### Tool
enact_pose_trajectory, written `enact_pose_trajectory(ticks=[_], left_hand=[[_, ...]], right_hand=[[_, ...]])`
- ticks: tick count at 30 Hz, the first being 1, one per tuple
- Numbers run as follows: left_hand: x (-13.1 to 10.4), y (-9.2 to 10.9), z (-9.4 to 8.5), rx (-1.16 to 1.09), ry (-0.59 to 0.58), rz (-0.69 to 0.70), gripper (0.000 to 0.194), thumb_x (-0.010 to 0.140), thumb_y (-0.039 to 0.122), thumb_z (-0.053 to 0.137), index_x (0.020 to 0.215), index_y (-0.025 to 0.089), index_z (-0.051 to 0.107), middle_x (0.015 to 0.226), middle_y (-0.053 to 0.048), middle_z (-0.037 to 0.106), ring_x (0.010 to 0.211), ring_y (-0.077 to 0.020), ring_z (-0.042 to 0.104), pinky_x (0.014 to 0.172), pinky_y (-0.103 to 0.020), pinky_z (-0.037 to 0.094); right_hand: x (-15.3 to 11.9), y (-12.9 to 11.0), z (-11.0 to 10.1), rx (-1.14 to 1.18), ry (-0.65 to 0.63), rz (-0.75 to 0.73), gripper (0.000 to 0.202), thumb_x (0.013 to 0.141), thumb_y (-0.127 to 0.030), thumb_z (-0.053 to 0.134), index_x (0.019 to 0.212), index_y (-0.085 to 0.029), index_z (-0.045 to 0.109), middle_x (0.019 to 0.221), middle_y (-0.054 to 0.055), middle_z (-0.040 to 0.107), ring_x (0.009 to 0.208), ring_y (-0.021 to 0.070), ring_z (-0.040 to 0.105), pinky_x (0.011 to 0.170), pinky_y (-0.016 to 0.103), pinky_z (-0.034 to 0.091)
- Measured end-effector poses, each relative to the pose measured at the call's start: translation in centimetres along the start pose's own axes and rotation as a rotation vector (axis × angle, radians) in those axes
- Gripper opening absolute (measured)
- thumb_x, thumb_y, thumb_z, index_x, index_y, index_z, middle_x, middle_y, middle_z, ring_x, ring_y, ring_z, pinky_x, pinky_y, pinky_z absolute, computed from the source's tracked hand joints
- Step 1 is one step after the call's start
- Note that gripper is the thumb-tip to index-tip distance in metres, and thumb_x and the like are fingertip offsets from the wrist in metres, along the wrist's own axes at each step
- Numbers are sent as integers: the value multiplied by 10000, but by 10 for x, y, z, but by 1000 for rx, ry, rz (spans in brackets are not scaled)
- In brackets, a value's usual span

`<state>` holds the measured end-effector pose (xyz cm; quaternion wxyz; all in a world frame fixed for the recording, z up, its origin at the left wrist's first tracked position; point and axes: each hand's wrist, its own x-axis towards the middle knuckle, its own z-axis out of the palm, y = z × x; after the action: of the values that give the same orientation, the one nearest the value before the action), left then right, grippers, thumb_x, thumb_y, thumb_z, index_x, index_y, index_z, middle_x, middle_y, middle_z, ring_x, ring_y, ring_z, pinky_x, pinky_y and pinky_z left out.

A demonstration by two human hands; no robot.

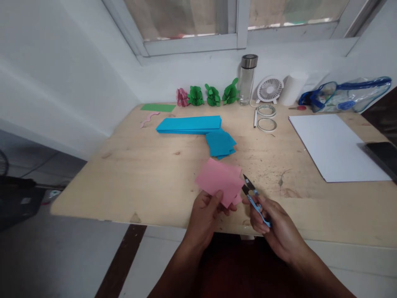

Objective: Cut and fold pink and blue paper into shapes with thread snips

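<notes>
While in two hands (204,215): one pink paper (218,180), one snips (252,198).

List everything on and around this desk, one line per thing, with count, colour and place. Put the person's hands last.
pink paper: 1 folded stack, pink, near edge, in left hand
thread snips: 1, blue handle, in right hand, blades open at the pink paper's edge
blue paper strips: 1 stack, blue, desk centre
blue paper squares: 1 stack, blue, right of the strips
paper flowers: 4, one pink and three green, along the wall
green sheet: 1, far left
bottle: 1, clear, steel cap, by the wall
fan: 1, white, right of bottle
tape rolls: 2, pale, before the fan
white sheet: 1, right side
clear pouch: 1, blue trim, far right
desk: 1, pale wood
left hand: 1, pinching pink paper
right hand: 1, gripping snips
</notes>
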<state>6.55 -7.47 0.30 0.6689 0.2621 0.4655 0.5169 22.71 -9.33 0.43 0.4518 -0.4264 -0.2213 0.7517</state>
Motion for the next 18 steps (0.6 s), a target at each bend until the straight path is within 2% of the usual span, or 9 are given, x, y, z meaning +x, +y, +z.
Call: enact_pose_trajectory(ticks=[7, 11, 18], left_hand=[[1, -1, -1, -45, 50, -58, 208, 645, 253, 765, 758, 151, 623, 642, 8, 613, 549, -91, 527, 566, -224, 426], [3, 1, 0, -80, 9, -107, 188, 636, 241, 772, 731, 134, 649, 651, 9, 599, 539, -66, 485, 572, -206, 416], [5, 7, 0, -44, 54, -100, 228, 590, 262, 801, 665, 142, 622, 573, 31, 549, 512, -61, 464, 514, -186, 377]], right_hand=[[-1, -1, 4, -93, -7, -13, 303, 837, -456, 609, 823, -156, 646, 507, -73, 374, 427, 43, 231, 456, 244, 172], [-1, -1, 6, -128, 4, -22, 314, 845, -459, 596, 867, -151, 657, 504, -75, 365, 431, 51, 217, 451, 252, 140], [0, -2, 10, -194, 34, -41, 353, 841, -499, 580, 896, -159, 657, 535, -73, 367, 440, 56, 226, 460, 258, 132]])
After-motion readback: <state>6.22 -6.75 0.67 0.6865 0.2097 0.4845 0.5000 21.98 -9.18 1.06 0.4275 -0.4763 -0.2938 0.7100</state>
